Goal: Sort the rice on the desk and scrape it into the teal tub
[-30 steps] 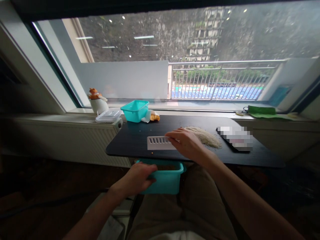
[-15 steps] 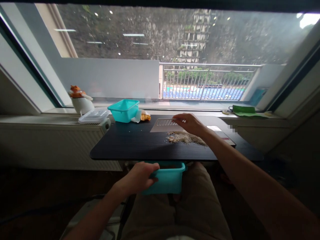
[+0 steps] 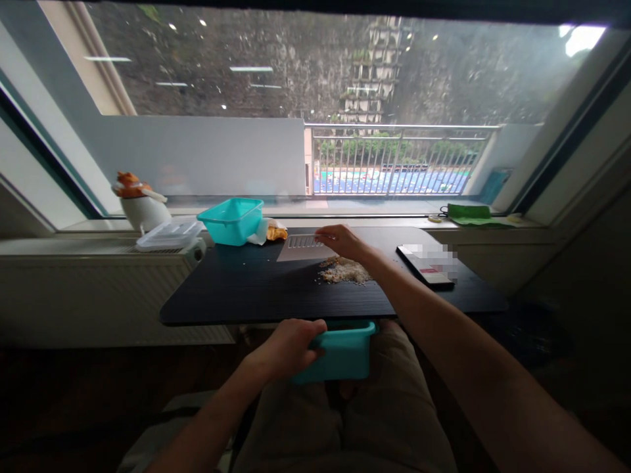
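My left hand [image 3: 294, 345] is closed on the left rim of a turquoise plastic tub [image 3: 345, 355], held under the table's front edge above my lap; its contents are mostly hidden. My right hand [image 3: 345, 242] pinches the top edge of a flat, pale slotted sheet [image 3: 303, 251], which leans over the tabletop. Just in front of that sheet and below my right wrist lies a loose pile of pale grains [image 3: 342, 270], with browner bits at its left end. The right forearm crosses beside the pile's right end.
On the dark table [image 3: 236, 289], a second turquoise tub [image 3: 231, 223] stands back left beside a crumpled orange-and-white wrapper [image 3: 276, 231]. A flat tablet-like device [image 3: 426, 266] lies at right. A clear lid [image 3: 170, 234] and white pot [image 3: 145, 210] sit left; green cloth [image 3: 470, 215] lies on the sill.
The view has shifted slightly, so most things sit further left. My right hand and the slotted sheet have moved little relative to the table; the pile looks shorter on its right. The left hand still grips the tub.
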### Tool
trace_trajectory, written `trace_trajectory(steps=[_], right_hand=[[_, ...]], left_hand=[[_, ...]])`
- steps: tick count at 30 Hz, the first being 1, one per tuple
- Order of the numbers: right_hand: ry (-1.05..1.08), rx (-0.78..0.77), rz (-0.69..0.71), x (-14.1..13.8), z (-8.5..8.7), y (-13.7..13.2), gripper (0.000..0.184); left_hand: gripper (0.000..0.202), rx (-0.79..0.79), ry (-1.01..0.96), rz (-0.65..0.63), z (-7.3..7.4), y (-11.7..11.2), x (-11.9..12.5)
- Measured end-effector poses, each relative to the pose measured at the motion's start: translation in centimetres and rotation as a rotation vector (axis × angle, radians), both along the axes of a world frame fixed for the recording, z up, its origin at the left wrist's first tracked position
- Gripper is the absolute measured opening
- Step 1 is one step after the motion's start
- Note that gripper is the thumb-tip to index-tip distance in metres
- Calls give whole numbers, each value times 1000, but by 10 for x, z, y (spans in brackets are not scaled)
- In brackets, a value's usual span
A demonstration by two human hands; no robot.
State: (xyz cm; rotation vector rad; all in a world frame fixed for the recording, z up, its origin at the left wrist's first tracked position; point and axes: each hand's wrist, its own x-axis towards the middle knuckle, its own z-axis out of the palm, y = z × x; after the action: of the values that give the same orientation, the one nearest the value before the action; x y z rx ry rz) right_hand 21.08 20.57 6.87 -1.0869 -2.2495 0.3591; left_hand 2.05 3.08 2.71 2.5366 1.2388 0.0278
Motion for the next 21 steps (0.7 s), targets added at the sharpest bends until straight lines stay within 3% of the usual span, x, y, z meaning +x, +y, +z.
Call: trace_trajectory(steps=[11, 21], right_hand=[[-69, -80, 20, 12, -3, -38, 30], [-71, -81, 60, 21, 5, -74, 27]], left_hand=[[10, 29, -2, -35, -3, 3, 10], [10, 50, 14, -42, -5, 4, 14]])
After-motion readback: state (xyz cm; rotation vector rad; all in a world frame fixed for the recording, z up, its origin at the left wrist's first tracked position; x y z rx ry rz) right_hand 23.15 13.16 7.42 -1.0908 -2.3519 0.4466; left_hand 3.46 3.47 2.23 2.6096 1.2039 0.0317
